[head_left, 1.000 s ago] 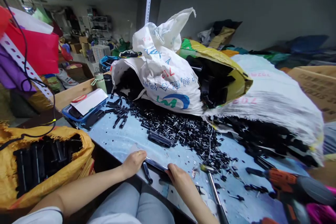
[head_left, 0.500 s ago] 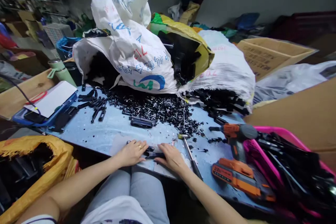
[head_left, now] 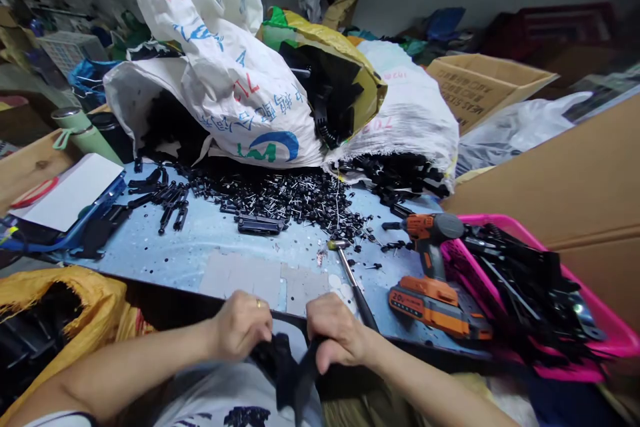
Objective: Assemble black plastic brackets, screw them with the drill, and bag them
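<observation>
Both my hands are pulled back off the blue table (head_left: pixel 200 257) and sit over my lap. My left hand (head_left: pixel 243 323), with a ring on one finger, is curled around a black plastic part (head_left: pixel 290 373). My right hand (head_left: pixel 337 333) grips the same black part from the other side; the piece hangs down between them in a V shape. A hammer (head_left: pixel 353 277) lies on the table just beyond my right hand. Further back a heap of small black pieces with metal pins (head_left: pixel 300 197) spreads across the table.
An orange cordless drill (head_left: pixel 430 267) stands at the right, next to a pink basket (head_left: pixel 607 333) of black parts. White and yellow sacks (head_left: pixel 240 93) spill black parts at the back. A yellow sack (head_left: pixel 60 297) is at my left, a cardboard box (head_left: pixel 480 83) at the far right.
My hands lifted the black part off the table's front edge and drew it down to my lap. The view swung right, showing the drill and pink basket.
</observation>
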The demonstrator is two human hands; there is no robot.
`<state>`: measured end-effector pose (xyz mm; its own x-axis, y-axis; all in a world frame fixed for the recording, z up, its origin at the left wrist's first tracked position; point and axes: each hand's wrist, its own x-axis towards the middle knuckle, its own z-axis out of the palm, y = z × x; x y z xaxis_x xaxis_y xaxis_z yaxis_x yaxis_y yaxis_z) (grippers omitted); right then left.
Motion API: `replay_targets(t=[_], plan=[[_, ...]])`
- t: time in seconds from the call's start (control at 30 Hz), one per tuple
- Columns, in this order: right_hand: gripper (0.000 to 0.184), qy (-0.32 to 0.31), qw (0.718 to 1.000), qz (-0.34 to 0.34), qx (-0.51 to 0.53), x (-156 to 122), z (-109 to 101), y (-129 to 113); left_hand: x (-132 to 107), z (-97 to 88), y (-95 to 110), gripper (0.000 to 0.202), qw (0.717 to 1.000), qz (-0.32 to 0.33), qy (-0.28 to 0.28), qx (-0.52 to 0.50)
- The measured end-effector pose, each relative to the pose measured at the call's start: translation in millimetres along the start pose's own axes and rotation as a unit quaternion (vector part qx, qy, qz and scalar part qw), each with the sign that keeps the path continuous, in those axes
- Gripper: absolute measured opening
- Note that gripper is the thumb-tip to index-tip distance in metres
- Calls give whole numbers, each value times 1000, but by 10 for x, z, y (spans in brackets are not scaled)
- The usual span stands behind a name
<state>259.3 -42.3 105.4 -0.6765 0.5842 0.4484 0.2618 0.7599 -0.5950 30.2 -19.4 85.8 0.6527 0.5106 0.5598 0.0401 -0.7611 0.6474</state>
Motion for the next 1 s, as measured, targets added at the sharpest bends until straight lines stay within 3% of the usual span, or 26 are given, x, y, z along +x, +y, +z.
replay_targets(t=[0.1,0.2,0.27,0.33,0.37,0.43,0.5,0.57,0.63,0.73,0.77,0.83,0.87,0.93,1.0], plan=[[50,61,982,-21,180,61,158,-221,14,128,397,53,990,-22,87,-111],[41,217,941,10,261,91,539,-228,45,303,526,54,975,-9,170,-140],[43,357,895,67,260,119,846,-105,51,421,474,56,972,10,208,-111],[52,445,848,120,260,165,1085,117,38,515,331,62,976,35,208,-56],[55,455,840,139,261,192,1148,261,26,546,226,66,979,50,199,-16],[54,426,853,177,244,245,1142,603,-13,566,-43,73,977,74,176,96],[54,392,867,236,196,288,999,980,-65,531,-371,78,957,82,154,233],[58,392,844,326,165,329,824,1327,-114,454,-709,77,935,46,97,337],[64,350,833,392,173,390,697,1591,-136,359,-1005,77,917,-1,33,397],[62,291,867,387,119,565,535,1855,-86,207,-1329,79,890,-82,-41,446],[59,299,878,366,78,650,440,1939,-50,155,-1413,80,880,-107,-59,458],[54,357,873,333,2,846,128,2149,37,51,-1563,84,865,-144,-92,471],[52,395,855,334,-25,948,-89,2279,80,1,-1627,85,861,-154,-108,473],[48,462,788,399,-75,1136,-599,2564,154,-81,-1720,84,859,-157,-137,468],[44,482,732,447,-177,1283,-1118,2822,196,-131,-1740,80,862,-145,-145,463]])
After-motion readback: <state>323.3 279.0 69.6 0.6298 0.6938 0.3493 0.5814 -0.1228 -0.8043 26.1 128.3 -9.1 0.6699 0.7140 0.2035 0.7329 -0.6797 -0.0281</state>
